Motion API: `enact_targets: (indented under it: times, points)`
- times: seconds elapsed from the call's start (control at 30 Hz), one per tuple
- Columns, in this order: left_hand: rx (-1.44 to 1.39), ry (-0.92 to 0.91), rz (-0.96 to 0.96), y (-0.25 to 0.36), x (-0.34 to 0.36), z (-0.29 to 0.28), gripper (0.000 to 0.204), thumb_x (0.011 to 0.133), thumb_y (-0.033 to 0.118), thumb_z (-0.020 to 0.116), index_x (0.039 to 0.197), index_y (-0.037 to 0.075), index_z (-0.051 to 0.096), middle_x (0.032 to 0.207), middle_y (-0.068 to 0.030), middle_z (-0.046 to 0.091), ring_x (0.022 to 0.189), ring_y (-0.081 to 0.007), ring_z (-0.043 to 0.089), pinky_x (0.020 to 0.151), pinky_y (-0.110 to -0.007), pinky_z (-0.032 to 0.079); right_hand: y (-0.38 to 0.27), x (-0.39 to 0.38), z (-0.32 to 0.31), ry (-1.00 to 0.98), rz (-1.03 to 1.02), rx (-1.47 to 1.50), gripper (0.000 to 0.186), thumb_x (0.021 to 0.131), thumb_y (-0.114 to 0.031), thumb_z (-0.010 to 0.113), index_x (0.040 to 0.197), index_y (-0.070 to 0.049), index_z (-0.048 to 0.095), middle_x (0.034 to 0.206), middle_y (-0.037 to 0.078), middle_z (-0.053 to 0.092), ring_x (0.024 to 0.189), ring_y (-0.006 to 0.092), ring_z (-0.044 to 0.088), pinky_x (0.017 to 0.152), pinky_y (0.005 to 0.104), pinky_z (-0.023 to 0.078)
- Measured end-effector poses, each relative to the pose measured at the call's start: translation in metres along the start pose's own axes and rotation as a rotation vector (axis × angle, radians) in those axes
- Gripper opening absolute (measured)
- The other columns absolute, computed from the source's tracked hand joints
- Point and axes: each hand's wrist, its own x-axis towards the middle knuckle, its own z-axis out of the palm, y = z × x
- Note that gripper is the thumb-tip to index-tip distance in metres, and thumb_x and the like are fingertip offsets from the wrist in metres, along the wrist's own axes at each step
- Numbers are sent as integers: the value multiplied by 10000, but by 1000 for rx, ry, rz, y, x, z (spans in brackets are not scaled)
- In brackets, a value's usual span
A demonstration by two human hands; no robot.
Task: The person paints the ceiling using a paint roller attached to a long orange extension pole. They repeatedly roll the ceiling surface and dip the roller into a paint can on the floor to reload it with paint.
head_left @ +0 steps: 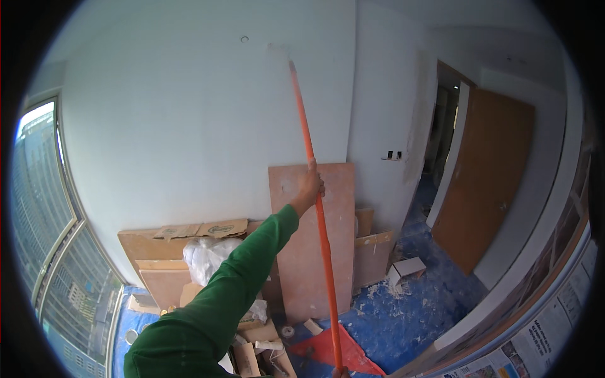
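A long orange extension pole rises from the lower edge to high on the pale wall. Its upper end meets a whitish shape that looks like a roller head, hard to make out against the wall. My left hand, its green-sleeved arm stretched forward, is wrapped round the pole about midway up. Low down, my right hand closes on the pole's bottom part; only some of its fingers show at the picture's edge.
Boards and flattened cardboard lean against the wall, near a white plastic bag. A cardboard box holds a small paint roller. Blue sheeting covers the floor. A window stands left, an open wooden door right.
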Motion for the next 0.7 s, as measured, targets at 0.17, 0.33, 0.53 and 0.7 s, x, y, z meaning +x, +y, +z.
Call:
enact_targets:
  times: [0.17,0.33,0.53,0.7]
  points:
    - [79,30,35,48,-13,18,539,937,550,425,775,37,463,563,-30,403,405,-150,393,376,-333,374,-77,37,-7,-63,-31,-73,316,966,-324,405,982,-37,538,687,252,601,623,458,587,522,540,436]
    - [67,5,49,72,-40,35,535,943,530,427,776,23,466,585,-48,429,407,-156,405,372,-340,376,-165,82,-19,27,-62,7,295,963,-316,430,966,-49,556,743,236,631,684,457,603,551,538,461]
    - [-19,-123,113,132,-5,48,533,953,514,406,815,0,435,604,-57,405,408,-157,378,363,-322,340,-239,133,-35,82,-199,1,295,944,-300,472,885,-15,522,673,254,603,668,467,599,593,529,471]
    - [-5,-125,151,175,11,73,466,958,492,383,778,62,381,568,-15,329,409,-136,317,368,-304,285,-276,161,-45,128,-221,-45,308,951,-330,454,893,-34,517,680,255,615,671,461,612,598,546,479]
